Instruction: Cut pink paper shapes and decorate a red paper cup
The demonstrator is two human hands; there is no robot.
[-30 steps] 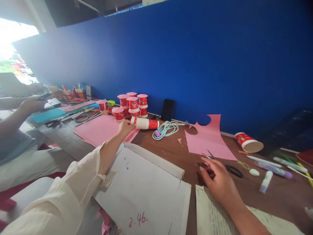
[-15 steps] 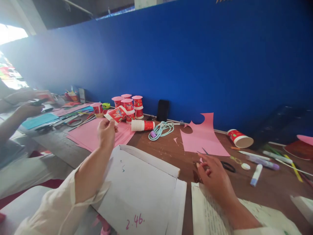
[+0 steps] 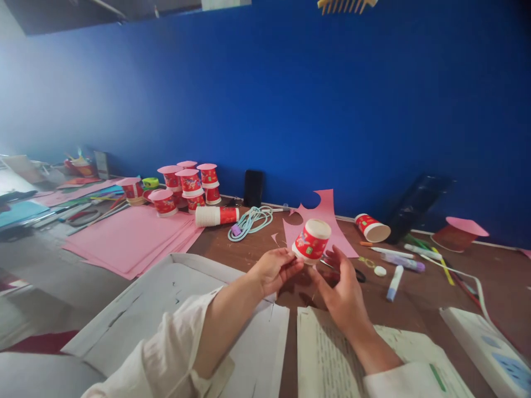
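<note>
A red patterned paper cup (image 3: 312, 241) is upside down above the table, its pale base facing up. My left hand (image 3: 272, 272) pinches the cup's lower left rim between thumb and fingers. Close against the cup's lower right side is my right hand (image 3: 343, 296), thumb and fingers spread apart; whether it touches the cup I cannot tell. Behind the cup lies a pink paper sheet (image 3: 338, 237) with round cutouts. Scissors (image 3: 360, 275), partly hidden by my right hand, rest on the table.
Stacked red cups with pink discs (image 3: 189, 182) stand back left, beside pink sheets (image 3: 124, 237) and nested cups (image 3: 215, 215). A coiled cable (image 3: 253, 221), phone (image 3: 253, 188), lying cup (image 3: 372, 228), glue stick (image 3: 395, 283), booklet (image 3: 323, 342), white box lid (image 3: 166, 309) and power strip (image 3: 481, 348) surround my hands.
My left hand has brought the paper cup rightward from near the stack, now base up. The right hand has moved up beside it. The view has turned right.
</note>
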